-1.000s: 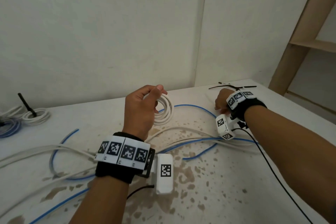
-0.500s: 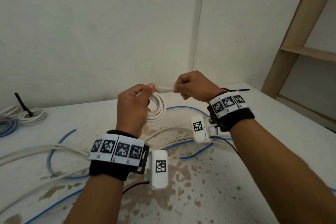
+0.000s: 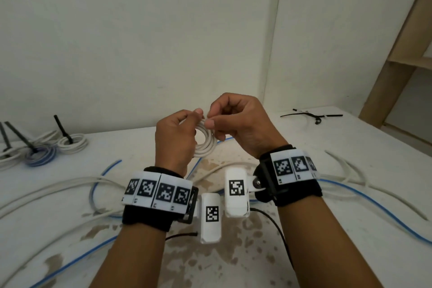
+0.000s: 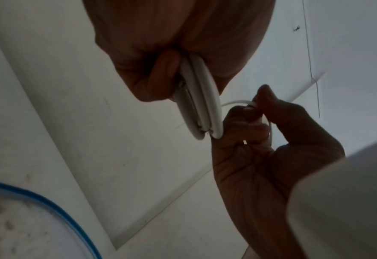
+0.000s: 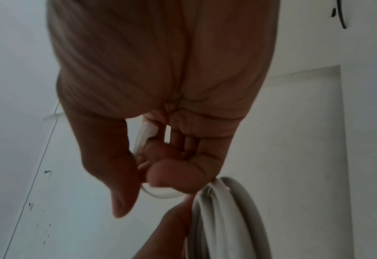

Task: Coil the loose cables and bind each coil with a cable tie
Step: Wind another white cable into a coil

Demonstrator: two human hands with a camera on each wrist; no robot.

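A small coil of white cable [image 3: 205, 141] is held up above the table, gripped by my left hand [image 3: 198, 116] at its left rim. My right hand [image 3: 210, 120] meets it from the right and pinches a thin white cable tie between thumb and forefinger at the coil's top edge. In the left wrist view the coil [image 4: 201, 98] sits edge-on under my left hand [image 4: 178, 75], and the tie [image 4: 232, 102] arcs from the coil to my right hand [image 4: 256, 121]. From the right wrist, the tie [image 5: 145, 133] loops through my right hand [image 5: 154, 157] beside the coil [image 5: 229, 210].
Bound coils with black ties lie at the back left: a white one [image 3: 71, 145] and a blue-and-white one [image 3: 41, 158]. Spare black ties [image 3: 311, 116] lie at the back right. Loose white [image 3: 58, 182] and blue [image 3: 374, 201] cables cross the stained table [image 3: 222, 264]. A wooden shelf frame [image 3: 395, 58] stands at the right.
My right hand left the table's back right, came across with a white tie and now meets the coil. My left hand kept hold of the coil.
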